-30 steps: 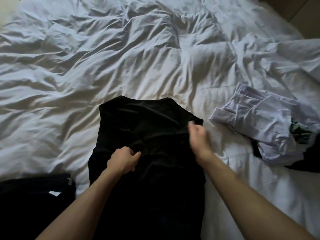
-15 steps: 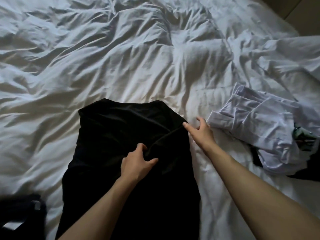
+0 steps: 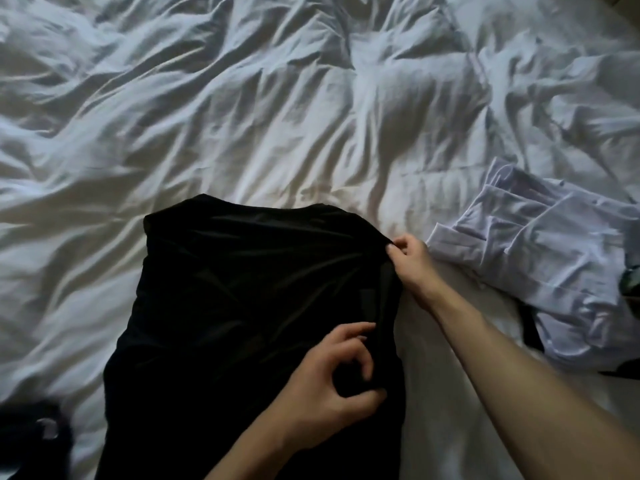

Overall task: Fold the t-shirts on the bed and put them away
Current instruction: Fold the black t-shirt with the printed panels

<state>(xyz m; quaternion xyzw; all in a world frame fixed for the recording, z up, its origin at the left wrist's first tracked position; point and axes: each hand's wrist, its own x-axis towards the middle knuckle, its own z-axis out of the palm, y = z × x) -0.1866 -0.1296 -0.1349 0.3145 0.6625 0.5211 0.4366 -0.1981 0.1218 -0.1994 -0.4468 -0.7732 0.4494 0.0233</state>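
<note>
1. A black t-shirt (image 3: 249, 306) lies spread on the bed (image 3: 242, 116), near the middle of the view, on rumpled white bedding.
2. The right hand (image 3: 412, 261) pinches the shirt's far right corner, its grip closed on the cloth.
3. The left hand (image 3: 332, 382) pinches a fold along the shirt's right edge, nearer the person, grip closed on the fabric.
4. A pale crumpled garment (image 3: 540, 271) lies to the right, close to the right hand.
5. A dark garment (image 3: 31, 441) sits at the near left corner.

Bare forearms (image 3: 519, 368), no visible sleeves
</note>
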